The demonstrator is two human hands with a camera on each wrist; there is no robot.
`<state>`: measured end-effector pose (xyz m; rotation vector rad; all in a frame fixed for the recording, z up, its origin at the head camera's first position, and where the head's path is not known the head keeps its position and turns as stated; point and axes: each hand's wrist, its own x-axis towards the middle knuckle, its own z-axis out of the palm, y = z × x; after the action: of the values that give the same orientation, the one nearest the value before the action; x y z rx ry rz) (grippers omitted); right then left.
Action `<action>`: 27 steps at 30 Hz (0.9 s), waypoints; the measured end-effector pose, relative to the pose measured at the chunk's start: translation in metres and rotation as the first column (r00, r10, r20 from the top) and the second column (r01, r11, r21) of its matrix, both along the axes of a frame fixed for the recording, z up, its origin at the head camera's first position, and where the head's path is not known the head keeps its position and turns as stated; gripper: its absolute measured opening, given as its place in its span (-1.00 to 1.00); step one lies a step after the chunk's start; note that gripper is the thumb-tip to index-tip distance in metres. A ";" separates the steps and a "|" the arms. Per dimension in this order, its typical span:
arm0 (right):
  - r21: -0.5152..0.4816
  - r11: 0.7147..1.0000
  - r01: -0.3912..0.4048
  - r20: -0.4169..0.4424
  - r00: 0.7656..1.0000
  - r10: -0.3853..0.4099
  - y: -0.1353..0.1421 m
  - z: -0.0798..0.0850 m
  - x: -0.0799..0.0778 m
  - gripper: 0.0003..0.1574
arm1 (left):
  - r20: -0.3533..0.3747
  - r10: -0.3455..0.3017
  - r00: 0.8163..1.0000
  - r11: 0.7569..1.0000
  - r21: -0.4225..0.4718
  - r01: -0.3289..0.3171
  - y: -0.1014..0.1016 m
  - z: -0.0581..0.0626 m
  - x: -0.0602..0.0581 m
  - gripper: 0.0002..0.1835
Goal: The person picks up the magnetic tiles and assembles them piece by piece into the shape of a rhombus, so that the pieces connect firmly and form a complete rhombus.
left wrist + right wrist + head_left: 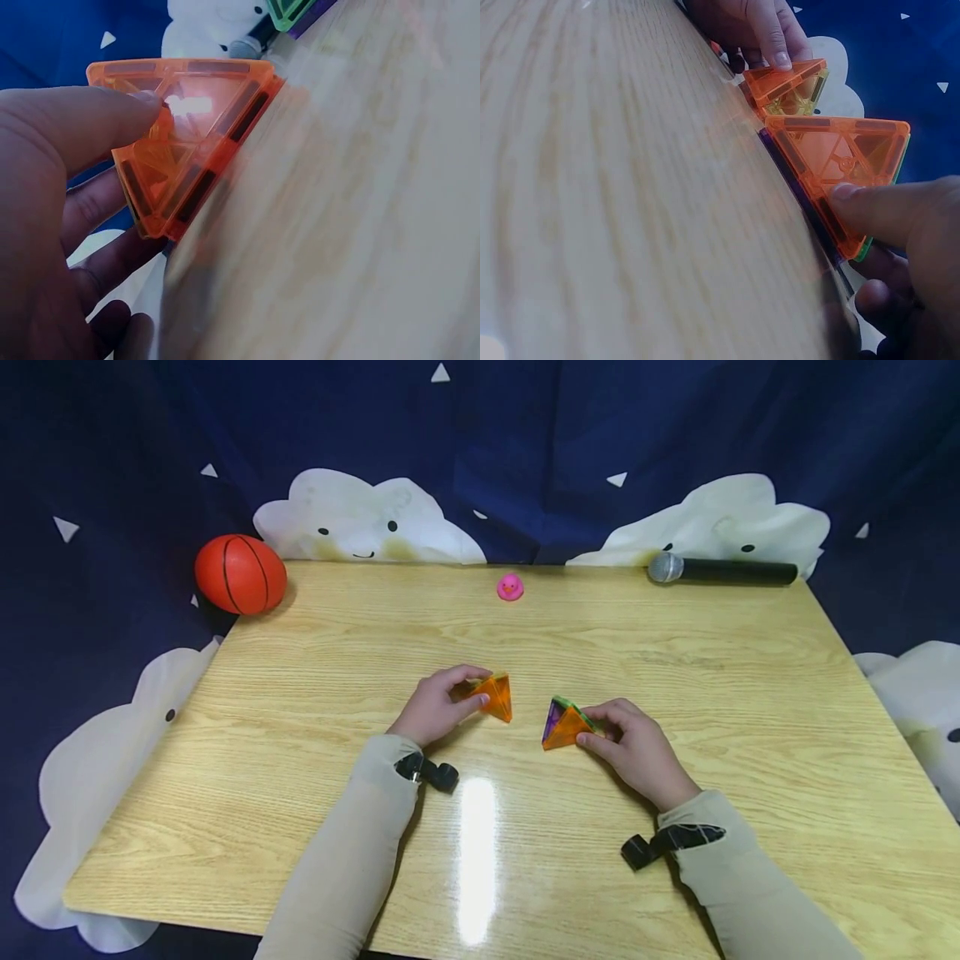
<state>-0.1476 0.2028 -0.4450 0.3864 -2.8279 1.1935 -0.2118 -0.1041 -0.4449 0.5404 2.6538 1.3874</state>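
Observation:
Near the middle of the wooden table, my left hand (438, 703) holds a small pyramid of magnetic tiles (497, 697), thumb on its orange face and fingers behind. Yellow shows on this pyramid's other side in the right wrist view. My right hand (641, 752) pinches a second magnetic-tile pyramid (566, 729) with orange, purple and green faces. Its thumb presses the orange triangle (847, 154). A narrow gap separates the two pyramids in the head view. Both are at or close to the tabletop; whether they touch it I cannot tell.
A red ball (241, 574) with black lines sits at the table's back left corner. A pink rubber duck (510, 587) stands at the back middle. At the back right lies a black microphone (723, 570). Behind the table (225, 810) hangs a dark blue cloud-patterned curtain (510, 443).

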 end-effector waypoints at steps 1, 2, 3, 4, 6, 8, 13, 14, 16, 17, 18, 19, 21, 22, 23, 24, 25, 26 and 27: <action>-0.001 1.000 0.003 0.002 1.000 -0.003 0.000 0.000 0.000 -0.64 | 0.006 -0.002 1.000 1.000 0.006 0.001 0.000 0.001 0.001 -0.64; -0.001 1.000 0.005 0.003 1.000 -0.005 0.000 0.000 0.000 -0.65 | 0.013 -0.002 1.000 1.000 0.013 0.002 0.001 0.001 0.001 -0.65; 0.000 1.000 0.006 0.004 1.000 -0.006 0.000 0.000 0.000 -0.65 | 0.020 -0.002 1.000 1.000 0.018 0.002 0.001 0.001 0.001 -0.66; 0.001 1.000 0.008 0.006 1.000 -0.008 0.000 0.000 0.000 -0.65 | 0.025 -0.004 1.000 1.000 0.021 0.003 0.001 0.001 0.002 -0.67; 0.004 1.000 0.009 0.010 1.000 -0.009 0.000 0.000 -0.001 -0.65 | 0.036 -0.006 0.999 1.000 0.030 0.005 0.002 0.002 0.002 -0.69; 0.004 1.000 0.011 0.013 1.000 -0.011 0.000 0.001 0.000 -0.66 | 0.035 -0.011 0.999 0.999 0.030 0.009 0.002 0.002 0.003 -0.69; 0.000 1.000 0.017 0.007 1.000 -0.017 0.000 0.002 0.001 -0.70 | 0.022 -0.041 0.999 0.999 0.024 0.041 0.004 0.003 0.003 -0.69; -0.001 1.000 0.018 0.003 1.000 -0.018 -0.001 0.002 0.001 -0.72 | 0.020 -0.046 0.999 0.999 0.019 0.046 0.004 0.003 0.004 -0.69; -0.003 1.000 0.023 -0.003 1.000 -0.023 0.000 0.002 0.001 -0.74 | 0.017 -0.057 0.998 0.998 0.011 0.057 0.005 0.004 0.005 -0.69; -0.004 1.000 0.025 -0.006 1.000 -0.025 0.000 0.002 0.002 -0.75 | 0.020 -0.062 0.998 0.998 0.009 0.062 0.005 0.005 0.006 -0.69; -0.007 1.000 0.025 -0.009 1.000 -0.025 0.000 0.001 0.002 -0.76 | 0.024 -0.067 0.997 0.998 0.010 0.067 0.006 0.005 0.006 -0.69; -0.010 1.000 0.026 -0.009 1.000 -0.026 0.000 0.001 0.002 -0.77 | 0.028 -0.073 0.997 0.997 0.015 0.072 0.006 0.005 0.007 -0.69; -0.015 1.000 0.028 -0.012 1.000 -0.028 0.000 0.001 0.002 -0.77 | 0.035 -0.086 0.996 0.996 0.030 0.085 0.007 0.005 0.008 -0.70; -0.016 0.999 0.029 -0.012 0.999 -0.029 0.000 0.001 0.002 -0.78 | 0.040 -0.092 0.995 0.995 0.039 0.091 0.007 0.005 0.008 -0.70; -0.019 0.999 0.030 -0.012 0.999 -0.030 0.000 0.001 0.002 -0.78 | 0.042 -0.094 0.995 0.995 0.045 0.092 0.008 0.005 0.008 -0.70; -0.020 0.999 0.031 -0.012 0.999 -0.031 0.000 0.001 0.002 -0.78 | 0.043 -0.095 0.995 0.994 0.050 0.093 0.008 0.005 0.008 -0.70; -0.021 0.999 0.032 -0.012 0.999 -0.033 0.000 0.001 0.002 -0.78 | 0.042 -0.095 0.995 0.994 0.055 0.092 0.009 0.005 0.009 -0.71; -0.021 0.999 0.033 -0.011 0.999 -0.034 0.000 0.001 0.002 -0.78 | 0.041 -0.095 0.995 0.994 0.061 0.093 0.009 0.005 0.009 -0.71; -0.021 0.999 0.034 -0.011 0.999 -0.035 0.000 0.001 0.002 -0.78 | 0.041 -0.094 0.995 0.994 0.064 0.091 0.009 0.005 0.009 -0.72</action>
<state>-0.1456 0.2027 -0.4445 0.3409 -2.7983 1.2091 -0.2033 -0.0948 -0.4402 0.6240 2.5243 1.4424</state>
